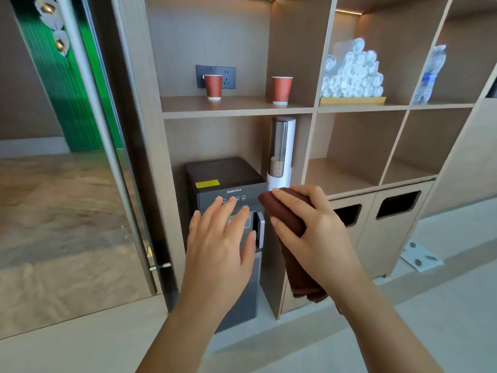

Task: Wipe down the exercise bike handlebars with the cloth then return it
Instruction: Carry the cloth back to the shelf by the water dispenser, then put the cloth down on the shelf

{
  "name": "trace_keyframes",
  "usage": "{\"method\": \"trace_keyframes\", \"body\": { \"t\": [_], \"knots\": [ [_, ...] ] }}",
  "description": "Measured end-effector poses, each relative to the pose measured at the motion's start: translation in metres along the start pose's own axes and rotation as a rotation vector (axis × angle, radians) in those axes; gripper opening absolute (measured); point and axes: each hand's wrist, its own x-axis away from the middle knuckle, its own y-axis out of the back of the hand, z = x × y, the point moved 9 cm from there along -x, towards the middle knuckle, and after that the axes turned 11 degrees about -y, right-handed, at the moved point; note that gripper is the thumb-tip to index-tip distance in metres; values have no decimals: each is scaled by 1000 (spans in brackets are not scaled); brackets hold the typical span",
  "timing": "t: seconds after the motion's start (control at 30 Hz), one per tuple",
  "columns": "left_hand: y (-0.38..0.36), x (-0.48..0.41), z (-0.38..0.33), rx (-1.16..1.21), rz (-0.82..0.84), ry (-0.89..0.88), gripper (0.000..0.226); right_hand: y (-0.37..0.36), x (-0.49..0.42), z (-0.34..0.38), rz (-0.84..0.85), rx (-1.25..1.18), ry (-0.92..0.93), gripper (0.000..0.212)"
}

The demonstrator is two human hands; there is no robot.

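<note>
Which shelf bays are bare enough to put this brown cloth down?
Two middle bays under the rolled white towels and plastic water bottles are bare. Between the two red paper cups is room. The grey water dispenser bay is crowded.

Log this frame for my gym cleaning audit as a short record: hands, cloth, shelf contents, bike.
right hand: shut grip on the brown cloth, which hangs down below the palm
left hand: open, fingers spread, empty, in front of the water dispenser
upper shelf: two red paper cups, apart
towel cubby: rolled white towels stacked on a tray
next cubby: water bottles
exercise bike: not in view
</note>
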Motion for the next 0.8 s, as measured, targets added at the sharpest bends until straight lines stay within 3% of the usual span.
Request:
{"method": "trace_keyframes", "body": {
  "t": [0.43,0.8],
  "knots": [
    [-89,-189,161,-88,-59,-93,35,-124,-236,-13,-37,-70,47,44],
    [-108,-297,229,-181,-149,-28,35,-146,-371,-1,-76,-170,187,43]
  ]
}}
